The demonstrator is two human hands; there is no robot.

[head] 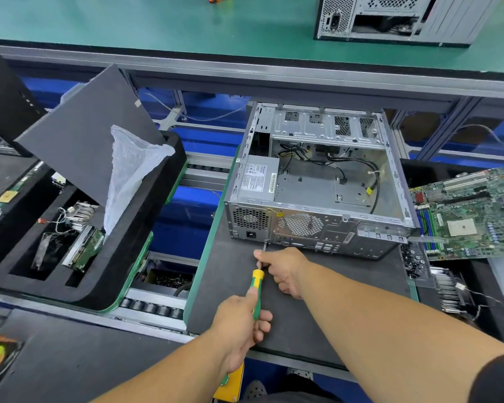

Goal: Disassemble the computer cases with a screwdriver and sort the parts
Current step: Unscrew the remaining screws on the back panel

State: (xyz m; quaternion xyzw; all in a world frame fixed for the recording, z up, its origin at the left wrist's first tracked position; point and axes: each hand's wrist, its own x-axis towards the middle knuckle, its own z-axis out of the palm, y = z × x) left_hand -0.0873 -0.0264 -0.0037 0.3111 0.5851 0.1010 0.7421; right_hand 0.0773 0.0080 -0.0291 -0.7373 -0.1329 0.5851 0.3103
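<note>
An open silver computer case lies on a dark mat, its rear panel facing me, with a power supply and loose cables inside. My left hand grips the green and yellow handle of a screwdriver. Its tip touches the rear panel near the power socket. My right hand pinches the screwdriver's metal shaft just behind the tip.
A removed motherboard lies at the right, above a heap of screws and a heatsink. A black foam tray at the left holds a hard drive, a panel and a plastic bag. Another case stands on the far bench.
</note>
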